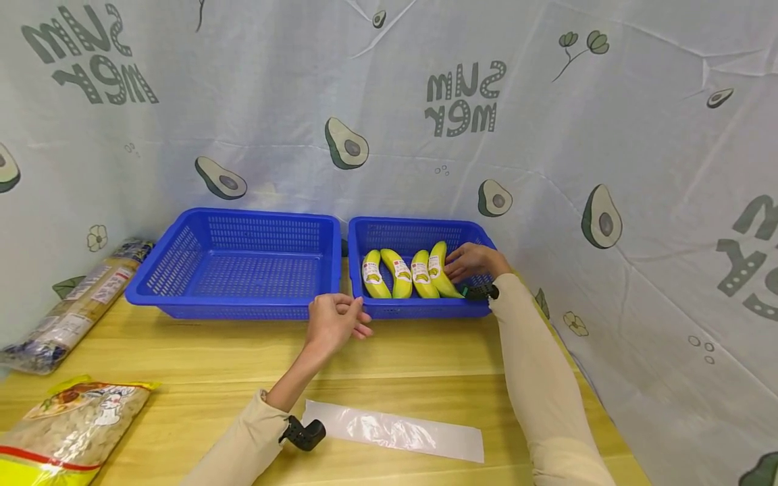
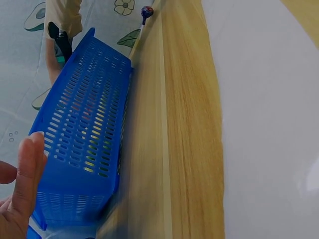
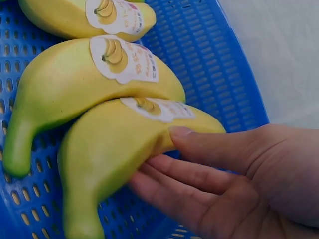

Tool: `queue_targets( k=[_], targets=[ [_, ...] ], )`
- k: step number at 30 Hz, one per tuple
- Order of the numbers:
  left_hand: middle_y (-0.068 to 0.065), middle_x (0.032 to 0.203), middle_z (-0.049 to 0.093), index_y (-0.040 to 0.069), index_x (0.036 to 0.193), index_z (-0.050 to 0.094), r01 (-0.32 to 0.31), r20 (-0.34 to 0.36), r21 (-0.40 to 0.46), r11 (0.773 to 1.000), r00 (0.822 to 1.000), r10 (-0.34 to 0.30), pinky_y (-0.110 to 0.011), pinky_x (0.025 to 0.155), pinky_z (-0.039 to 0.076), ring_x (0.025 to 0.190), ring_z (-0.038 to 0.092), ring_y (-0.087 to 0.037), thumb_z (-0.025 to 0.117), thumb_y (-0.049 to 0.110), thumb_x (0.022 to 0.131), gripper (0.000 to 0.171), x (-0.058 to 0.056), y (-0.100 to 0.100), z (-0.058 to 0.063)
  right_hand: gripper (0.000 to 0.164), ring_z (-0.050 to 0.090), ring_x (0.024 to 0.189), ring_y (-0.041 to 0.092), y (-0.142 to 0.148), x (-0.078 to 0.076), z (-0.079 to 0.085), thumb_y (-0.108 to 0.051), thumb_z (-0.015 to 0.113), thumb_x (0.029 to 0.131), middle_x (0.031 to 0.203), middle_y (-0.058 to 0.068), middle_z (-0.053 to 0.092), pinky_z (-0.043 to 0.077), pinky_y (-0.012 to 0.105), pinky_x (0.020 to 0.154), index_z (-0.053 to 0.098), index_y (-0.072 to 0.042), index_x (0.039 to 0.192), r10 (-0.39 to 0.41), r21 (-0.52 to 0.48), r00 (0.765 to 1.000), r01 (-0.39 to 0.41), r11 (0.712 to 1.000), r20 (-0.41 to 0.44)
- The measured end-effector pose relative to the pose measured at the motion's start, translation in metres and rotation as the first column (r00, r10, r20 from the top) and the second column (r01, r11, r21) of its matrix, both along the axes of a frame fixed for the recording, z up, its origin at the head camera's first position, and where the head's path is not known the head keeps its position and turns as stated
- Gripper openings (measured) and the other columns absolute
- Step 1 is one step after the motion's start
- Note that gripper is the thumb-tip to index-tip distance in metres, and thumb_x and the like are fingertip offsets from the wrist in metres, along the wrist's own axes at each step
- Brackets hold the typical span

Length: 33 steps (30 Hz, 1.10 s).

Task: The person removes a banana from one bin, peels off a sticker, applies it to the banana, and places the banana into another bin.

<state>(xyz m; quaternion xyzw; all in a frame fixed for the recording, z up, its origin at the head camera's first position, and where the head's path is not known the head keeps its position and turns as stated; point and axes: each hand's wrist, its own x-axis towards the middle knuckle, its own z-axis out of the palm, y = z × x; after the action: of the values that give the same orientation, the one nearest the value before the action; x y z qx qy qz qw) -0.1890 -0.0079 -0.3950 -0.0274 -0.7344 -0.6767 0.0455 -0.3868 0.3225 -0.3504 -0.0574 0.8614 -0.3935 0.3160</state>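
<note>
Several yellow bananas (image 1: 399, 273) with white labels lie side by side in the smaller blue basket (image 1: 419, 309). Inside that basket, at its right, my right hand (image 1: 471, 261) holds the rightmost banana (image 1: 439, 268). The right wrist view shows the thumb on that banana (image 3: 114, 142) and the fingers along its lower side. My left hand (image 1: 335, 320) is at the basket's front left corner, its fingers (image 2: 29, 174) fairly straight beside the rim. Whether they touch the rim is hard to tell.
A larger blue basket (image 1: 237, 304) stands at the left. Further left lie a long clear packet (image 1: 85, 304) and a printed food bag (image 1: 79, 425). A white strip (image 1: 395, 432) is on the wooden table (image 1: 231, 378). A lollipop (image 2: 146, 14) shows beyond the basket.
</note>
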Motion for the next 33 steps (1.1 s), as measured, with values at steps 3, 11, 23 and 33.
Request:
queue_targets(
  k=[3,11,23,33],
  targets=[
    [-0.024,0.083,0.078,-0.016,0.105,0.073,0.001,0.002,0.0,1.0,1.0,-0.001,-0.052,0.063,0.065,0.057,0.076,-0.024,0.065,0.003,0.107,0.021,0.0,-0.001,0.0,0.054,0.068,0.127,0.039,0.0,-0.001,0.0,0.001,0.055,0.111,0.148,0.04,0.054,0.047,0.056,0.117,0.033,0.022,0.155,0.027,-0.002,1.0,-0.027,1.0,0.002],
    [-0.025,0.084,0.078,-0.016,0.112,0.073,0.004,0.008,-0.001,1.0,1.0,-0.004,-0.05,0.062,0.065,0.058,0.076,-0.024,0.066,0.003,0.106,0.021,0.0,-0.006,-0.001,0.046,0.069,0.126,0.034,-0.005,-0.001,0.004,-0.002,0.055,0.112,0.146,0.037,0.058,0.049,0.051,0.116,0.044,0.021,0.15,0.04,0.022,0.999,-0.039,0.999,-0.026],
    [-0.025,0.09,0.078,-0.014,0.114,0.073,0.015,-0.009,-0.09,0.996,1.0,-0.016,-0.044,0.058,0.065,0.062,0.078,-0.03,0.069,0.002,0.103,0.02,0.01,-0.016,0.005,0.053,0.04,0.151,0.054,-0.011,0.004,0.021,-0.014,0.043,0.118,0.16,0.044,0.036,0.036,0.057,0.125,0.033,0.023,0.155,0.045,0.014,0.998,-0.044,0.999,-0.036],
    [-0.008,0.079,0.078,-0.003,0.095,0.079,0.016,-0.16,-0.235,0.972,0.986,-0.055,-0.029,0.051,0.06,0.065,0.077,-0.033,0.073,0.003,0.101,0.01,0.021,-0.02,0.019,0.074,0.041,0.15,0.053,-0.01,0.023,0.04,-0.044,0.043,0.117,0.166,0.037,0.034,0.039,0.061,0.122,0.03,0.015,0.161,0.122,0.17,0.957,-0.078,0.982,-0.263]
  ],
)
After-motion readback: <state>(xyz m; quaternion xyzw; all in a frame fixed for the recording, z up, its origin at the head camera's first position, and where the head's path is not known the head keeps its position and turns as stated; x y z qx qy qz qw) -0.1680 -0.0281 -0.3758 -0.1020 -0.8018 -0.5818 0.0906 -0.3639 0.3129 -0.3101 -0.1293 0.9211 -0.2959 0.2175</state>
